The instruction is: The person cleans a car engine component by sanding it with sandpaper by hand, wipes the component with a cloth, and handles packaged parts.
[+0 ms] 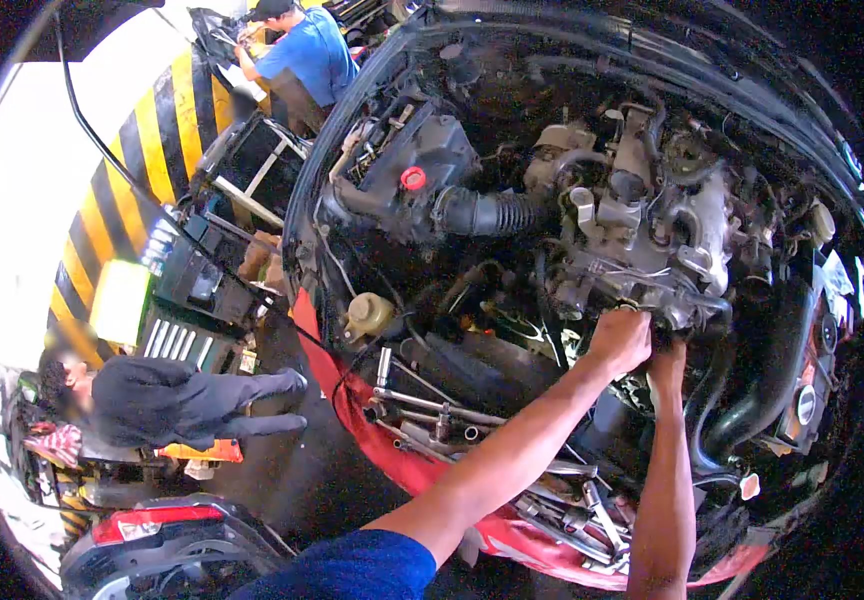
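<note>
Reaching to the near side of the engine (632, 215), right of centre in the engine bay (300, 225). Left hand (622, 340) curled against it, right hand (667, 362) just beside, lower fingers hidden. Cannot tell whether either grip is closed on anything. Along the near edge, on red cloth (389, 452), metal tools (442, 412).

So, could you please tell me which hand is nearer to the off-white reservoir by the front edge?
Left. Both are to the right of the reservoir: the left hand at the engine's near side, the right hand just beyond it, farther right.
</note>
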A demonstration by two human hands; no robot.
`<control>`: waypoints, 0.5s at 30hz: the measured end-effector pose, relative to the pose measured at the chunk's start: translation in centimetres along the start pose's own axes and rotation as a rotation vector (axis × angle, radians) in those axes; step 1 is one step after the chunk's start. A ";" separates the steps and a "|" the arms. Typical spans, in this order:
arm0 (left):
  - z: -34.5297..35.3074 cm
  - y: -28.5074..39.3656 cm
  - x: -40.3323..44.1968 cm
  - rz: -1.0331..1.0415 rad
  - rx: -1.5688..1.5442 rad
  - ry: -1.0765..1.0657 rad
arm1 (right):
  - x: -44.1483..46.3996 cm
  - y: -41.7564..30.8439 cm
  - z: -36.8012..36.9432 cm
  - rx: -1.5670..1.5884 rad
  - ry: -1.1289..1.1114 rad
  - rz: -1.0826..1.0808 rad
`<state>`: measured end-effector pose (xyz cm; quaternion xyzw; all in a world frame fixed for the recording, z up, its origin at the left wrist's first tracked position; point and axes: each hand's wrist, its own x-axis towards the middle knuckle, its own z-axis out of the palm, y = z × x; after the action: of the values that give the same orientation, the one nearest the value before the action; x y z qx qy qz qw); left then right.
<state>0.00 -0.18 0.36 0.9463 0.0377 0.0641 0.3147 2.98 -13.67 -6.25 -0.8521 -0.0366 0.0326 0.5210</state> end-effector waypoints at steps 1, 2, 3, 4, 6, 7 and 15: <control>0.1 0.0 -0.1 0.005 -0.018 0.044 | 0.4 -0.3 0.2 0.060 -0.058 0.037; 0.1 -0.2 -0.2 0.005 -0.034 0.089 | 0.4 -0.5 0.1 0.118 -0.083 0.000; 0.0 -0.4 -0.1 0.000 -0.011 0.057 | -0.3 -2.7 -0.4 0.021 -0.067 0.021; 0.1 -0.6 0.1 -0.006 0.010 0.024 | -1.3 -5.4 -1.3 -0.078 -0.050 0.043; 0.8 -0.8 0.1 0.000 0.019 -0.001 | -1.4 -5.5 -1.3 -0.125 -0.021 0.072; 0.6 -0.6 -0.2 0.008 0.008 0.011 | -0.4 -2.2 -0.1 0.005 -0.002 -0.023; 0.6 -0.5 -0.3 0.008 0.038 0.013 | -1.0 -2.1 -0.1 0.076 0.041 -0.112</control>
<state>-0.21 -0.15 -0.42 0.9518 0.0374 0.0708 0.2960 1.90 -12.96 -4.32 -0.8290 -0.0722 -0.0127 0.5544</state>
